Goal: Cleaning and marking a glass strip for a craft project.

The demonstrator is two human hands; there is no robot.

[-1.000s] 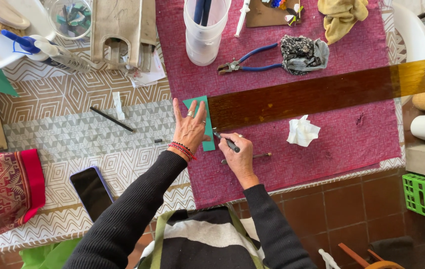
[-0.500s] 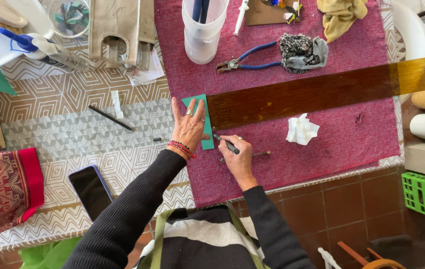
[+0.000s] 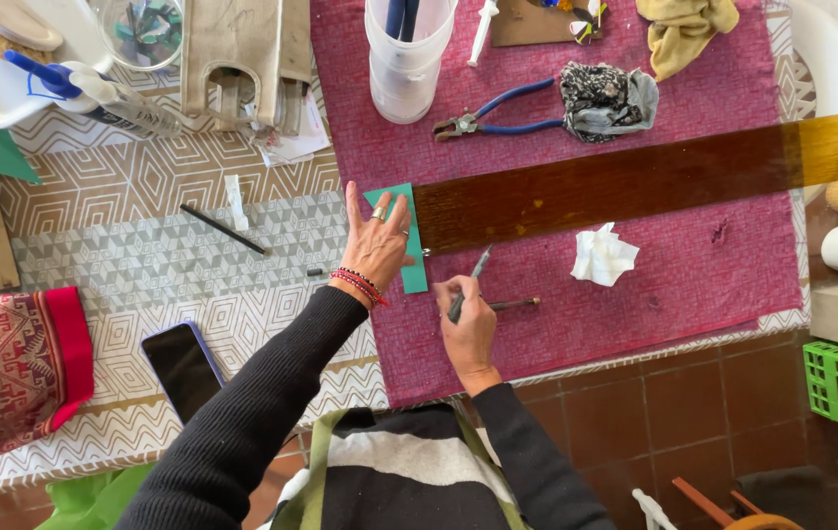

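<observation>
Green sheet (image 3: 413,257) under left hand (image 3: 377,241).

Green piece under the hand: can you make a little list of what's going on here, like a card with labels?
left hand: pressed flat on the green piece
right hand: grips a thin metal tool, tip pointing toward the wooden strip
wooden strip: long, dark brown, lying across the magenta cloth
near the hands: crumpled white tissue, blue-handled pliers
left side: black phone on patterned table cover
</observation>
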